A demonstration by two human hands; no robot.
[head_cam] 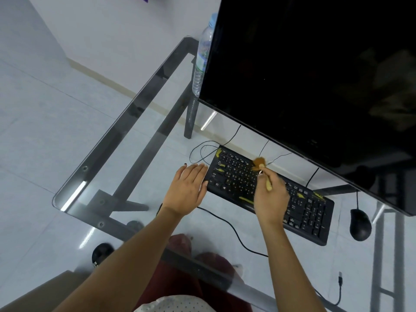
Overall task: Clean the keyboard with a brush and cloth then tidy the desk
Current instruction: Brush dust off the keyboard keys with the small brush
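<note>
A black keyboard [310, 212] with yellow smears on some keys lies on the glass desk [126, 140] below the monitor. My right hand [271, 199] is over its middle, shut on a small brush [261, 165] whose tan bristles touch the upper key rows. My left hand [188, 188] lies flat with fingers apart at the keyboard's left end, its thumb against the edge. No cloth is in view.
A large dark monitor [315, 75] fills the upper right. A water bottle [202, 57] stands behind its left edge. A black mouse [360, 224] sits right of the keyboard. Cables [234, 230] trail across the glass. My knees show beneath the desk.
</note>
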